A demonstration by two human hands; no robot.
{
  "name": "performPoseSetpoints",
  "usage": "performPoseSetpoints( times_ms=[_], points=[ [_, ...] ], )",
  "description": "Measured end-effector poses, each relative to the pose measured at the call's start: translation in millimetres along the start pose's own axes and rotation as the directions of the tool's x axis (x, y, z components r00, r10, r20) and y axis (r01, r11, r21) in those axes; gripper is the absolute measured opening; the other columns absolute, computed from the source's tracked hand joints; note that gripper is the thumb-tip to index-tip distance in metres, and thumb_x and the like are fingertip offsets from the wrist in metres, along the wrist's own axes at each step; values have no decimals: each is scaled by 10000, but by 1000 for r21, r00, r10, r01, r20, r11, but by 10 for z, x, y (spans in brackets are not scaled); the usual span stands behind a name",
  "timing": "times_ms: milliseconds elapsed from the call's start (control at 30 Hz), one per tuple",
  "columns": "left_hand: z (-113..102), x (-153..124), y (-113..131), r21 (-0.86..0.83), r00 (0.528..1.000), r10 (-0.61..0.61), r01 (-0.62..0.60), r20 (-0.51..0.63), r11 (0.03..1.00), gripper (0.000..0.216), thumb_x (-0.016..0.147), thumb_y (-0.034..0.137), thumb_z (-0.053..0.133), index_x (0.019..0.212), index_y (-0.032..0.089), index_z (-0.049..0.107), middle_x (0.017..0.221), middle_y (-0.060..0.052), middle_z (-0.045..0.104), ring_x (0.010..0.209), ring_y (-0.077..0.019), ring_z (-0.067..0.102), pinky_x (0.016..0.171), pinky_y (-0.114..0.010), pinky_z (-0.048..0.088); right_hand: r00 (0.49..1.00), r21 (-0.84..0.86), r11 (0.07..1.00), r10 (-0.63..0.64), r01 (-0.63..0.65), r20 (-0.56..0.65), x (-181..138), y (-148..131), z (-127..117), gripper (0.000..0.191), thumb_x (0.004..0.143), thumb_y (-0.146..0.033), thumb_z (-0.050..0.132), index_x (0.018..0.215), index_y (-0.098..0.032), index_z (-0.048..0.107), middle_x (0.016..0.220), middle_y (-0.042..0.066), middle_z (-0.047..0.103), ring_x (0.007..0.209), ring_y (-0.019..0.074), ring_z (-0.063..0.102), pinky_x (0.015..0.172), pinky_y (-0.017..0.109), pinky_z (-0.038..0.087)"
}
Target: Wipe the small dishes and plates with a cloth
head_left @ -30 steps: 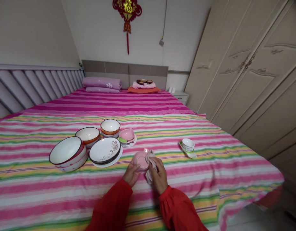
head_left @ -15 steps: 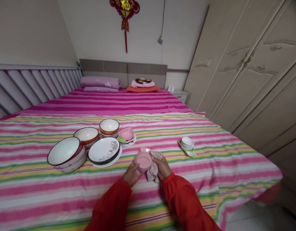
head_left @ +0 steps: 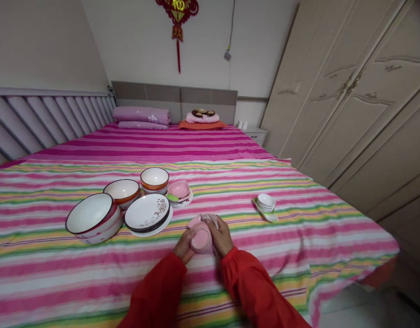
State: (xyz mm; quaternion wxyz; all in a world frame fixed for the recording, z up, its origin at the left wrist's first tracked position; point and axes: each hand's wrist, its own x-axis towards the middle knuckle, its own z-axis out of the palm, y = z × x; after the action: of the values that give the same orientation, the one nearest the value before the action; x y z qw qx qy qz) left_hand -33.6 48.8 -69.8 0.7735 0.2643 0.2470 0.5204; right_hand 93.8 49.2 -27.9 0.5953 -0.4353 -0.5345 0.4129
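Observation:
A small pink bowl point(head_left: 200, 238) is held above the striped cloth, its round base ring facing me. My left hand point(head_left: 184, 246) is closed on its left edge, thumb on the outside. In my right hand point(head_left: 222, 236) is a greyish-pink cloth point(head_left: 210, 219), pressed against the bowl's upper right side; part of the cloth is hidden behind the bowl. Beyond my hands, another pink bowl point(head_left: 179, 188) rests in a small pile with a green piece point(head_left: 172, 197) at its edge. A stack of patterned plates point(head_left: 147, 213) lies to the left.
Large white bowls point(head_left: 90, 214) with red sides stand far left, near two groups of brown-sided bowls point(head_left: 121, 189) point(head_left: 154, 176). Small white bowls point(head_left: 266, 201) sit on a leaf-like dish point(head_left: 270, 215) to the right. Folded bedding point(head_left: 141, 115) lies by the headboard point(head_left: 210, 101); a wardrobe point(head_left: 346, 91) stands right.
The pink bowl has tilted and shifted slightly down. My right hand has moved left with the cloth, which now wraps over the bowl's upper edge instead of hanging at its right.

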Motion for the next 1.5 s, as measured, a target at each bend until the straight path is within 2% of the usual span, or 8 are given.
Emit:
performPoseSetpoints(
  times_ms=[167,367,667,733,833,1000,1333,1500],
  points=[
    [-20,63,-10,-159,993,73,-86,-88,984,452,693,361,646,1088,146,604,969,-86,701,1042,-240,584,981,-383,390,946,-307,899,-323,311,14,-294,168,34,398,852,-188,420,1237,-201,520,1271,95,523,1205,211,453,1016,406,368],
    [-6,84,40,-205,993,17,-41,-119,978,482,779,365,570,1201,136,529,984,-84,701,1026,-205,600,990,-358,387,885,-571,702,-453,425,102,-690,454,23,560,855,-121,383,1399,-229,312,1447,103,309,1331,267,289,1026,479,368],
    [18,47,108,-119,984,-174,178,43,977,596,751,563,543,1159,130,567,1018,-120,681,1011,-262,602,868,-367,479,766,-564,533,-543,631,343,-805,394,29,676,799,-19,353,1412,-288,260,1364,90,440,1278,238,384,994,502,402],
    [31,34,107,-109,978,-191,199,83,974,583,750,565,543,1128,124,591,1020,-131,679,1040,-268,588,858,-355,485,760,-562,531,-560,635,330,-730,271,23,662,801,-32,354,1412,-270,265,1365,95,433,1281,237,375,1001,500,392],
    [63,41,89,-153,995,-58,71,87,986,463,797,444,551,1144,139,583,1116,-115,647,1129,-227,536,951,-328,427,791,-608,543,-554,580,259,-536,103,16,622,811,-63,375,1403,-237,287,1393,107,385,1308,257,316,1024,532,345],
    [13,101,25,-182,998,59,-61,-15,981,370,808,229,571,1171,164,561,1159,-82,633,1168,-158,505,1035,-284,337,837,-661,536,-465,525,287,-284,109,78,614,773,-55,389,1373,-172,347,1378,139,385,1316,277,270,1020,548,339],
    [-120,94,-7,-186,998,-48,38,-50,982,257,786,296,613,975,122,633,901,-65,689,874,-147,630,884,-270,452,793,-598,528,-476,604,380,-586,70,22,449,794,-90,396,1220,-172,511,1125,131,554,1101,252,468,936,489,424],
    [27,61,33,-267,999,10,3,47,964,308,845,262,523,1089,91,599,1036,-113,671,1009,-191,594,980,-339,384,802,-632,529,-532,566,273,-486,-60,-90,445,799,-59,377,1214,-177,487,1130,119,522,1109,238,449,949,503,408]
  ],
)
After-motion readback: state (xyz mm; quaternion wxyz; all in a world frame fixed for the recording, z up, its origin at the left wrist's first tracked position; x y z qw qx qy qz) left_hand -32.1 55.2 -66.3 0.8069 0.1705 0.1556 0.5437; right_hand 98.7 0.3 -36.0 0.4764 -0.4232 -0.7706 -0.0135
